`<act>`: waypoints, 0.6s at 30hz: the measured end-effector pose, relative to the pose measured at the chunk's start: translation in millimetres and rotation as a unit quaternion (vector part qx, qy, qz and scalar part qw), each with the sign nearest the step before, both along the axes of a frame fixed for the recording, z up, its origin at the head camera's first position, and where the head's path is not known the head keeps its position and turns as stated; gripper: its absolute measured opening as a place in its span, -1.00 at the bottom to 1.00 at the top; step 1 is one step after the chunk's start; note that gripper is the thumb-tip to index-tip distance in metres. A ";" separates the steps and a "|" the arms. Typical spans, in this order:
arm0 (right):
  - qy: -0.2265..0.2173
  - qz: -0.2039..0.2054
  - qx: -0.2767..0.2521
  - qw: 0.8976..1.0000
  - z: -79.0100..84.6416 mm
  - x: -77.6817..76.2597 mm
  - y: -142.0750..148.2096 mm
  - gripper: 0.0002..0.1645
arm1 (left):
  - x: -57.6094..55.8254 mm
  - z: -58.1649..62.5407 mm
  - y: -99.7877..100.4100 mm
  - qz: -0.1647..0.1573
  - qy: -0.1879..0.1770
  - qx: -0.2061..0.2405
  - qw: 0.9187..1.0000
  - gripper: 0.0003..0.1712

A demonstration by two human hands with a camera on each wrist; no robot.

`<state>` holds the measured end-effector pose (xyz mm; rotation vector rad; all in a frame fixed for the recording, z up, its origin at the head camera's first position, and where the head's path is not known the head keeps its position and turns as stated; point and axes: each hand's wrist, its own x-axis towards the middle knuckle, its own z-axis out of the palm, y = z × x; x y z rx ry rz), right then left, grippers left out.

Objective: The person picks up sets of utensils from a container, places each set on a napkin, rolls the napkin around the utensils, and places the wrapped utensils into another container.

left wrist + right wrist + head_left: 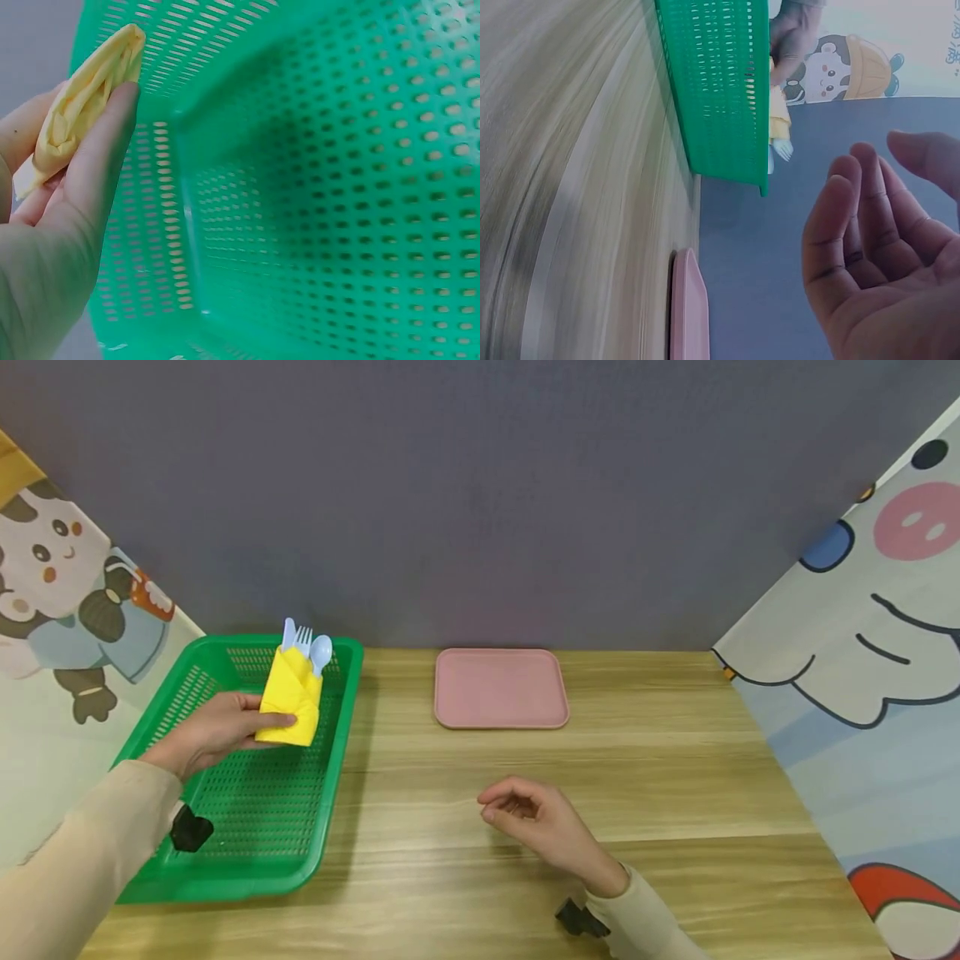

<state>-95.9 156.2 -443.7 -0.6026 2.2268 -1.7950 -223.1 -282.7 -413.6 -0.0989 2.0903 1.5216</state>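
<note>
Over the green plastic basket (347, 727), my left hand (217, 727) pinches a folded yellow napkin (291, 697) by its lower end. A pale blue knife (289, 633), fork (303, 640) and spoon (321, 652) stick up out of the napkin's top. From the left wrist view, the thumb and fingers (112, 142) press the napkin (90, 97) from both sides, and the cutlery is hidden. My right hand (543, 827) hovers above the wooden table, its fingers loosely curved, with nothing in it; the right wrist view shows a gap between thumb and fingertips (844, 191).
A pink rectangular tray (501, 689) lies at the table's back, right of the basket. Behind the wooden table (420, 860) rises a grey panel (480, 502). Cartoon-printed sheets flank it on the left (67, 577) and right (900, 643).
</note>
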 end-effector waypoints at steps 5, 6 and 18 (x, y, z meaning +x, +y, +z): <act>0.002 0.006 0.005 1.000 -0.4 -0.9 0.8 -0.83 | 0.6 -16.3 -6.8 -0.050 -0.038 -0.008 0.998 -0.34; 0.003 0.006 0.006 1.000 -0.5 -1.2 1.0 -0.83 | 1.6 -18.9 -6.5 -0.062 -0.044 -0.011 0.997 -0.35; -0.003 0.011 0.024 1.000 -3.2 -2.4 0.4 -0.84 | 8.7 -42.1 2.7 -0.085 -0.069 -0.034 0.993 -0.49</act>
